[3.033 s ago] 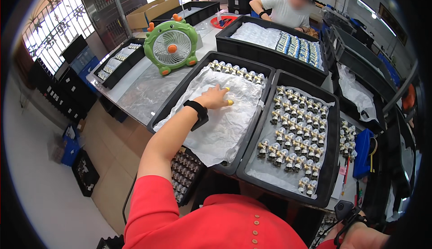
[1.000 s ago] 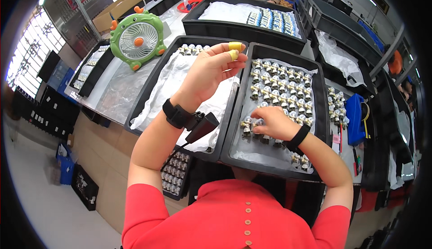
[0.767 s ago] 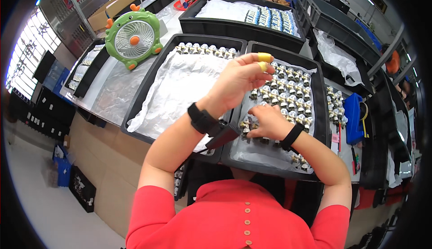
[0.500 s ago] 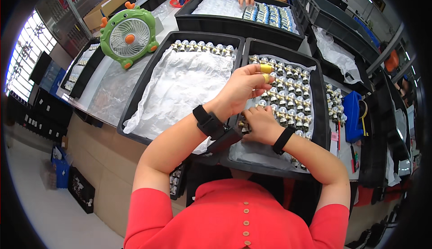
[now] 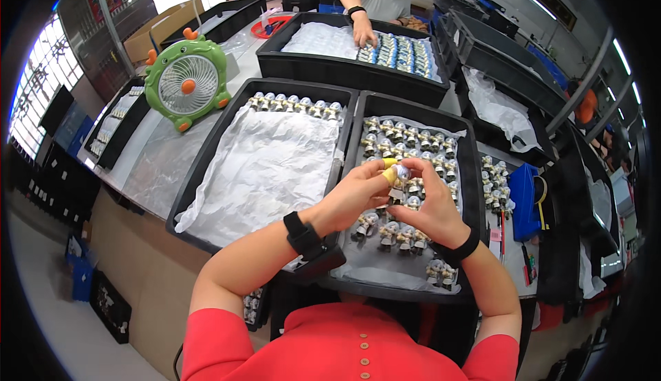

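Over the right black tray (image 5: 472,181), a bit nearer its left edge, a little figure (image 5: 396,192) points its head to the far edge, pinched by the left hand's (image 5: 352,194) yellow-tipped fingers (image 5: 390,174), while the right hand (image 5: 441,214) curls close, its grip hard to tell.

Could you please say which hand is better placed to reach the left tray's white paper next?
Probably the left hand: its forearm crosses that tray's near edge. The right hand is farther from the white paper, above the neighboring tray of figurines.
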{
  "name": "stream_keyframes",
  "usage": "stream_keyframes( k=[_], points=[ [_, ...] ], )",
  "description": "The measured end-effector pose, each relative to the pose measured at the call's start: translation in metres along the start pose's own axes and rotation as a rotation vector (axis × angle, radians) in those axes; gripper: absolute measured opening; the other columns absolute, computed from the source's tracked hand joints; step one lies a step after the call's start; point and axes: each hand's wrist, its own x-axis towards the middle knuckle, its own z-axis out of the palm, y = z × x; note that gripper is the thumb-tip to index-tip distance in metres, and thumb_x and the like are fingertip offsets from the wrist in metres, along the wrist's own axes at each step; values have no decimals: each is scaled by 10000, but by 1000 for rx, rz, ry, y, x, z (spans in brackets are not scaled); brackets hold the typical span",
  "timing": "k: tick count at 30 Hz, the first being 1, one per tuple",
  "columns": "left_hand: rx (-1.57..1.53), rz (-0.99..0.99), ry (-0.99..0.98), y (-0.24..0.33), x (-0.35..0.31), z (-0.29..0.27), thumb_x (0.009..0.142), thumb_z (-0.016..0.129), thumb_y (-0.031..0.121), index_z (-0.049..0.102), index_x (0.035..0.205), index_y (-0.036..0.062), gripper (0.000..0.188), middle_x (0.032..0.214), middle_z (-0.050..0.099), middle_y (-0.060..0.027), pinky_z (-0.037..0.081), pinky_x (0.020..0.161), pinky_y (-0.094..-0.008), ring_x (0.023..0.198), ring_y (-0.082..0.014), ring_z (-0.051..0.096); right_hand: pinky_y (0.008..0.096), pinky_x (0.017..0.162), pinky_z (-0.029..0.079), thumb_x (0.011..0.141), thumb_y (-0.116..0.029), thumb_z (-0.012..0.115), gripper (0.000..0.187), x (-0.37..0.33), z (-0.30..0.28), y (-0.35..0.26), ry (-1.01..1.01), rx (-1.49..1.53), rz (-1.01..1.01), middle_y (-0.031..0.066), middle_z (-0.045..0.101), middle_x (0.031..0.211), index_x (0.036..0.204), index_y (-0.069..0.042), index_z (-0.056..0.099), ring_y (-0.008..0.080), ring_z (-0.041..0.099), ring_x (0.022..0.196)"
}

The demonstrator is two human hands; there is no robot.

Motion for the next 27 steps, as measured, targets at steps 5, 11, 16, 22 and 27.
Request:
stream_keyframes(
  k=[5,11,16,22,27],
  points=[
    [-42,-32,-57,-3,-3,2,962,499,205,428,1268,86,336,1170,548,-29,461,870,-298,1025,-140,574,359,885,451,636,-94,764,649,0,2,10,81,-5,-65,132,543,1128,1204,-32,456,271,556,1005],
    [-51,-38,-38,-10,1,-3,956,504,172,410,1284,60,359,1187,537,-52,466,905,-290,1068,-183,580,362,913,442,622,-90,768,676,-3,13,22,56,20,-58,141,541,1165,1220,-30,457,282,555,1043],
    [-5,-51,-12,-6,0,-2,924,534,139,382,1333,35,448,1181,535,-61,453,909,-284,1060,-153,562,346,896,447,620,-104,798,698,-4,12,22,59,59,-42,132,547,1155,1225,-34,459,264,559,1027],
    [737,175,54,42,-22,-20,889,576,147,461,1291,21,437,1147,559,-87,435,896,-283,1035,-158,553,322,873,447,624,-108,805,682,-3,11,19,38,71,1,107,552,1140,1215,-29,472,216,557,992],
    [1647,138,191,84,-112,-70,783,661,155,515,1249,75,495,1196,546,-142,444,902,-356,1072,-298,546,319,863,449,632,-118,799,674,-5,11,19,21,102,4,100,557,1122,1216,-31,471,214,561,969]
  ],
)
